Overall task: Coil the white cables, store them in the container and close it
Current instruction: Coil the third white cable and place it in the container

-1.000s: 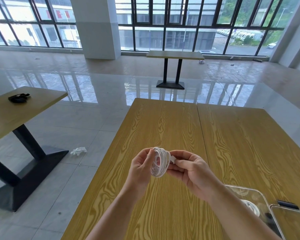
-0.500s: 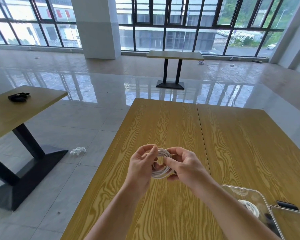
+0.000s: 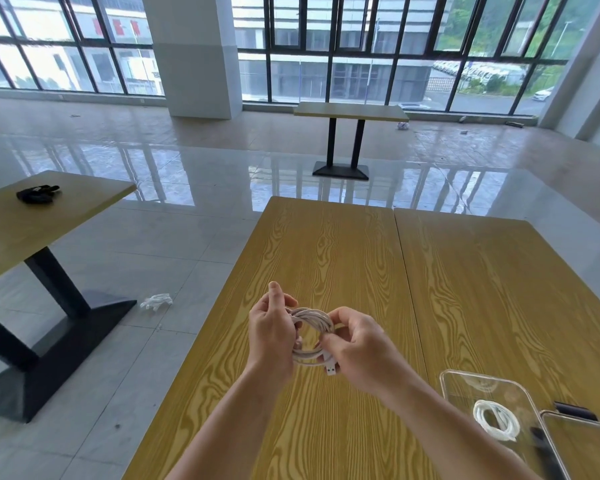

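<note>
A coiled white cable (image 3: 311,318) hangs between my hands above the wooden table (image 3: 343,254). My left hand (image 3: 272,332) grips the coil's left side. My right hand (image 3: 359,348) pinches the right side near the USB plug (image 3: 330,368), which sticks out below my fingers. A clear plastic container (image 3: 465,386) sits open on the table at the lower right. Inside it lies a second coiled white cable (image 3: 496,422).
The container's clear lid (image 3: 582,441) lies beside it at the right edge, with a dark object (image 3: 575,409) behind. A second table (image 3: 32,223) with a black item stands to the left. A white scrap (image 3: 156,301) lies on the tiled floor.
The coil has turned from edge-on to nearly flat facing me. My right hand shifted around its right side, and the USB plug now shows below it.
</note>
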`<move>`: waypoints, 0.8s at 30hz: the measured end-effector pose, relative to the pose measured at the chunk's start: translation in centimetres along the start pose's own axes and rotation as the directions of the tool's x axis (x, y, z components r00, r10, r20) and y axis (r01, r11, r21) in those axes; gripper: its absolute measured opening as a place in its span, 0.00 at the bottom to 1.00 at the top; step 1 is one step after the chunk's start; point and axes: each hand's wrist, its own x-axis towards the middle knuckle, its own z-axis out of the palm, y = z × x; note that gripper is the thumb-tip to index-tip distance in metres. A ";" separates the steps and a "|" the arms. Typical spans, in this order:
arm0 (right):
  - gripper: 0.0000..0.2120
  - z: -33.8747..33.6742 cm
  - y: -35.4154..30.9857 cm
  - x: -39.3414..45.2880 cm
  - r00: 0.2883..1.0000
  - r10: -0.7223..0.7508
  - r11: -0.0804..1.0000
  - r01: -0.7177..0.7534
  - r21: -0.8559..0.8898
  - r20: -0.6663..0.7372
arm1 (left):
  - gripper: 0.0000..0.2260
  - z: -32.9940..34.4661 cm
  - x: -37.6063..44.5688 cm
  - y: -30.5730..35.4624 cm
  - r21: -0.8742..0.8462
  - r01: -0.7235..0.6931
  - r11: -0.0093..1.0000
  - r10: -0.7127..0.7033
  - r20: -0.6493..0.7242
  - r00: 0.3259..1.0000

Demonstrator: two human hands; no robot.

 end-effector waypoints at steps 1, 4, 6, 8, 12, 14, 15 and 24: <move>0.04 0.1 0.1 0.0 1.000 0.004 1.000 -0.004 0.021 -0.004 | 0.21 0.0 0.1 -0.1 0.013 -0.002 1.000 0.002 0.000 1.000; 0.05 0.3 0.6 0.2 0.999 0.013 0.993 -0.009 0.116 -0.032 | 0.22 -0.2 0.3 -0.3 0.069 -0.002 0.998 0.000 0.031 1.000; 0.03 0.3 0.8 0.2 0.998 0.020 0.980 -0.009 0.200 -0.053 | 0.22 -0.4 0.4 -0.6 0.096 -0.012 0.995 0.006 0.069 0.998; 0.04 0.3 0.9 0.2 0.996 0.052 0.956 -0.029 0.291 -0.073 | 0.21 -0.5 0.6 -1.0 0.109 -0.031 0.994 0.017 0.133 0.991; 0.04 0.0 1.5 0.7 0.986 0.128 0.922 -0.077 0.379 -0.110 | 0.14 -1.2 0.7 -1.7 0.128 -0.060 0.990 0.022 0.277 0.961; 0.04 -0.1 2.0 0.9 0.979 0.152 0.916 -0.088 0.392 -0.134 | 0.09 -1.6 0.8 -2.2 0.133 -0.049 0.990 0.004 0.319 0.948; 0.04 -0.1 2.1 1.0 0.977 0.159 0.915 -0.092 0.393 -0.142 | 0.07 -1.8 0.9 -2.4 0.125 -0.040 0.991 -0.003 0.330 0.944; 0.05 0.6 3.7 1.7 0.961 0.235 0.890 -0.153 0.430 -0.146 | 0.06 -2.6 2.7 -3.3 0.136 -0.068 0.988 0.014 0.360 0.933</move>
